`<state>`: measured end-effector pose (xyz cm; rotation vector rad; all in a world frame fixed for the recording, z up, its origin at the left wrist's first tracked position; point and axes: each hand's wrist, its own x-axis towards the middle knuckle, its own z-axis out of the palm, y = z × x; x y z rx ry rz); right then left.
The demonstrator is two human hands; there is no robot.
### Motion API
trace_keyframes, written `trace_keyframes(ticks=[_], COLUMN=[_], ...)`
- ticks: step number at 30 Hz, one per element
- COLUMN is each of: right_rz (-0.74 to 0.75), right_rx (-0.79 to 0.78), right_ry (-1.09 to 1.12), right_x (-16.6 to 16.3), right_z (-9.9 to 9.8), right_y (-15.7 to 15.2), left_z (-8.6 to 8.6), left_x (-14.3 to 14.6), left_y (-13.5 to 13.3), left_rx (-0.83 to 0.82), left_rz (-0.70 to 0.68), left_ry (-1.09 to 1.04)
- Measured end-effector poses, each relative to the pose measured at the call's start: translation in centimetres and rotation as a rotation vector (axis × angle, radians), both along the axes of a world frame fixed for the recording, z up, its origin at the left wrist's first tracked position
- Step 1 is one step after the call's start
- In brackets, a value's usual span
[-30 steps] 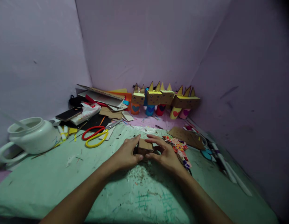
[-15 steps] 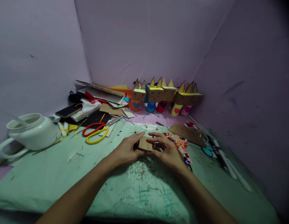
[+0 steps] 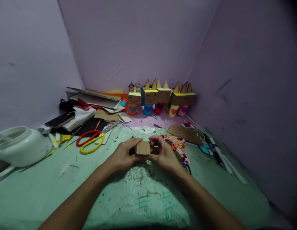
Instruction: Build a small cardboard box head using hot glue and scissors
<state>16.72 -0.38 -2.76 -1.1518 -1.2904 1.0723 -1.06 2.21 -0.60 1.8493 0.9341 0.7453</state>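
Observation:
A small brown cardboard piece [image 3: 143,148] is held upright between both my hands, just above the green mat [image 3: 143,198]. My left hand [image 3: 123,155] pinches its left side with thumb and fingers closed. Fingers of my right hand [image 3: 164,153] curl round its right side. Both forearms reach in from the bottom of the view. A patterned paper cut-out [image 3: 178,147] lies right beside my right hand.
A row of cardboard-headed figures on coloured cups [image 3: 160,99] lines the back wall. Red-and-yellow scissors [image 3: 89,142], a heap of card and paper [image 3: 95,103] and a phone [image 3: 59,119] lie at left. A white pot [image 3: 19,148] stands far left. Markers [image 3: 222,156] lie right.
The cardboard piece has been tilted up from lying flat to facing me, and my hands have lifted slightly. The view has shifted right, so things appear further left.

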Motion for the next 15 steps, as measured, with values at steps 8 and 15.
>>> trace_keyframes(ticks=[8,15], right_rz=[0.046,0.153], right_rx=[-0.318,-0.121], right_ry=[0.289,0.243], right_x=[0.2,1.1], right_z=[0.2,0.5], right_y=[0.8,0.9], left_z=[1.0,1.2], left_x=[0.3,-0.4], left_y=[-0.2,0.5], left_rx=[-0.023,-0.136], left_rz=[0.057,0.045], left_ry=[0.06,0.112])
